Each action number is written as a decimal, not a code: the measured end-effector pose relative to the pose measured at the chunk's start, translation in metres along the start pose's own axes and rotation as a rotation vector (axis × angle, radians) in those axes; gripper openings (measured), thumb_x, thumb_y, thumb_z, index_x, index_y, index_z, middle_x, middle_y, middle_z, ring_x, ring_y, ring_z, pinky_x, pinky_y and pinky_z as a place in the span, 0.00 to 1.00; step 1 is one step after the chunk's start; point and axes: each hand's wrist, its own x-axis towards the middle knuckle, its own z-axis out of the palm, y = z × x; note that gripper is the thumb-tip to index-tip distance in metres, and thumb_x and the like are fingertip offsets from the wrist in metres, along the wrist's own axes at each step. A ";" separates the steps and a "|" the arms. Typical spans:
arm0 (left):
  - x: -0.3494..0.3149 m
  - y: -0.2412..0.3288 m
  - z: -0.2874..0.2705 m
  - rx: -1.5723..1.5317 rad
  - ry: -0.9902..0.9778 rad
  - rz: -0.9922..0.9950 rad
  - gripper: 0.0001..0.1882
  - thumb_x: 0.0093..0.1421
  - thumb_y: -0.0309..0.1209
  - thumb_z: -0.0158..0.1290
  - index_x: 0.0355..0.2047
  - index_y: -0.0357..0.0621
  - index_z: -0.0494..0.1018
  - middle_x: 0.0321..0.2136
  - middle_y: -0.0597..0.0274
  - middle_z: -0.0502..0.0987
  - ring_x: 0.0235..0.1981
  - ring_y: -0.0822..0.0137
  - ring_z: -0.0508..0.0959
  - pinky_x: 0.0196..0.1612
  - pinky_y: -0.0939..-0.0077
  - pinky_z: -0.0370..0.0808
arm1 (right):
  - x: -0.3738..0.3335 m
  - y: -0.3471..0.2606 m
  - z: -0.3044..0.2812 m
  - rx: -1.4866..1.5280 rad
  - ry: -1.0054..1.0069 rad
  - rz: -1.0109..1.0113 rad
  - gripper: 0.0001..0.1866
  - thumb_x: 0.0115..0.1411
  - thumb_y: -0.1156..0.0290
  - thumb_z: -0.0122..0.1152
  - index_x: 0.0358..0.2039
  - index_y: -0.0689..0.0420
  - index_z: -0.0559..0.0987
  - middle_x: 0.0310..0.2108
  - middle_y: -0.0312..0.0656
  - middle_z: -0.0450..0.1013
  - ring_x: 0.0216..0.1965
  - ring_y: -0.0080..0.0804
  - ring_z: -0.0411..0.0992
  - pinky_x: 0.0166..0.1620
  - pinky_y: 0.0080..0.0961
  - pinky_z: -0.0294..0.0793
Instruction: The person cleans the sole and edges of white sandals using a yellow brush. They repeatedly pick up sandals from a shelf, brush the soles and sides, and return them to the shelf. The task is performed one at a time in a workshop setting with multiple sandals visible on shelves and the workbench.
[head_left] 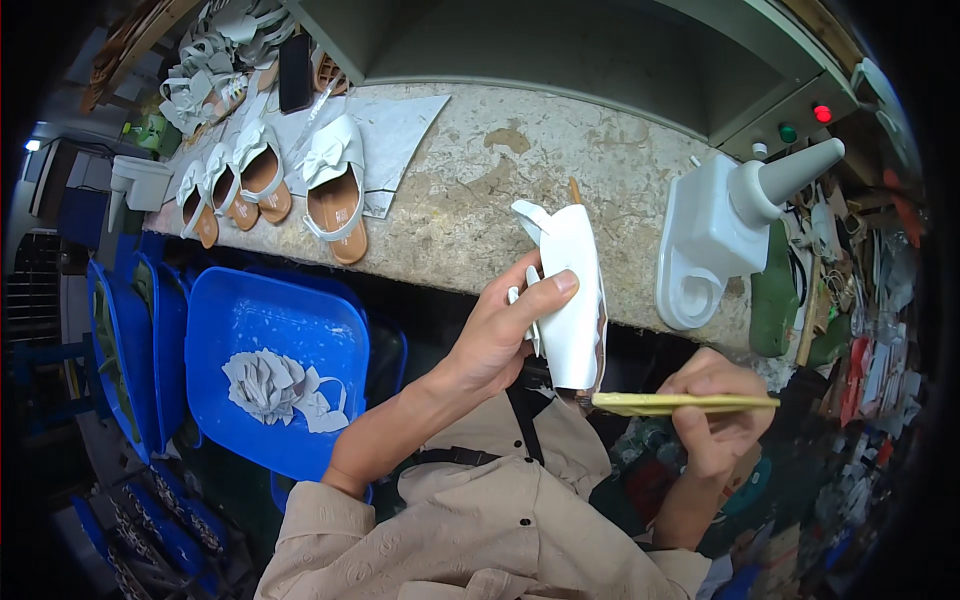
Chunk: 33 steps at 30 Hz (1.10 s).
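My left hand [478,335] is closed around a white sandal [570,330], held upright over the bench's near edge, thumb pressed on its smooth white side. A thin brown edge runs down the sandal's right side, and a white strap sticks out at its upper left. In my right hand [715,378] is a flat yellow strip-shaped tool [650,403], held level between thumb and fingers. Its left end is close to the sandal's lower end; whether they touch, I cannot tell. My fingers hide part of the tool.
Several white sandals with bows [335,185] stand on the worn bench [450,190], near a dark phone [295,72]. A white plastic pot with a conical spout [715,230] is at right. Behind is a grey metal housing [530,40]. A blue basin [215,340] holds white cut pieces.
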 end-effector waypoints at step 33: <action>-0.006 -0.006 -0.001 0.087 -0.063 -0.010 0.32 0.60 0.41 0.56 0.59 0.35 0.61 0.43 0.56 0.74 0.44 0.67 0.77 0.49 0.69 0.75 | 0.025 0.017 -0.006 0.055 0.276 0.222 0.14 0.56 0.80 0.59 0.44 0.69 0.74 0.34 0.46 0.76 0.33 0.24 0.74 0.38 0.19 0.73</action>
